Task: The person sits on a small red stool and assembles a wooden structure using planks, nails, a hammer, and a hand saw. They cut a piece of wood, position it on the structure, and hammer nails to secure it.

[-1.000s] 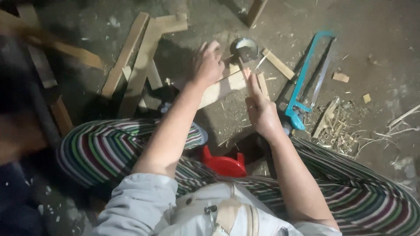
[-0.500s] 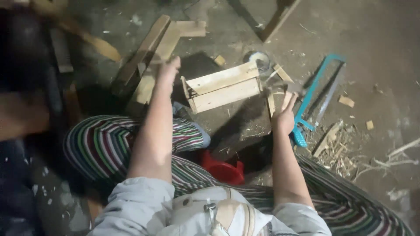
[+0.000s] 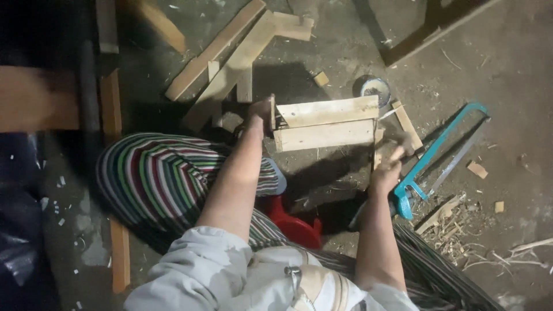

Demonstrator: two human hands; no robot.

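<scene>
My left hand (image 3: pixel 260 117) grips the left end of a small frame of pale wooden boards (image 3: pixel 325 124), which stands on its side on the floor in front of my knees. At the frame's right end my right hand (image 3: pixel 390 163) is blurred by motion. Its fingers are curled beside a short wooden strip (image 3: pixel 406 124), and I cannot tell whether they hold anything. My legs in striped trousers (image 3: pixel 155 178) lie folded on either side.
A teal hacksaw (image 3: pixel 443 151) lies just right of my right hand, and wood shavings (image 3: pixel 461 224) lie near it. A small round tin (image 3: pixel 375 90) sits behind the frame. Loose planks (image 3: pixel 230 63) lie at the back left. A red object (image 3: pixel 292 223) rests between my legs.
The wooden frame now stands on its side, where a second ago both hands pressed on wood. My left hand moved to the frame's left end and my right hand went right, toward the saw.
</scene>
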